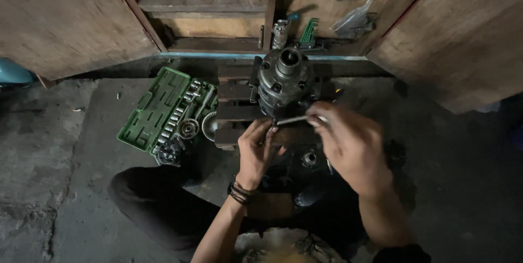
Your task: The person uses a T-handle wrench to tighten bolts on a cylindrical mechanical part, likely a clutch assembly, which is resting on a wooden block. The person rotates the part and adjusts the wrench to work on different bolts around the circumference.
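Lying open on the concrete floor (65,132), a green socket case (158,107) is seen to the left of the work; rows of chrome sockets (182,111) are held in its right half, while the left half shows only moulded recesses. A round bearing-like part (188,128) and some loose dark bits (170,154) are gathered at the near edge of the case.

A grey metal engine block (284,83) is stood upright on a low wooden pallet (234,111), its round open bore facing up and bolt holes spaced around the top. Just in front of it, at its lower edge, a slim metal tool (297,119) is held level between both hands. The left hand (256,151), wearing dark wrist bands, is closed around the tool's left end, fingers curled. The right hand (351,143) is pinched on the right end, slightly blurred. Both hands are kept just beside the block; whether it is touched cannot be told.

Behind the block, a wooden shelf (218,44) carries a set of green hex keys (309,31) and a small metal cylinder (280,33).
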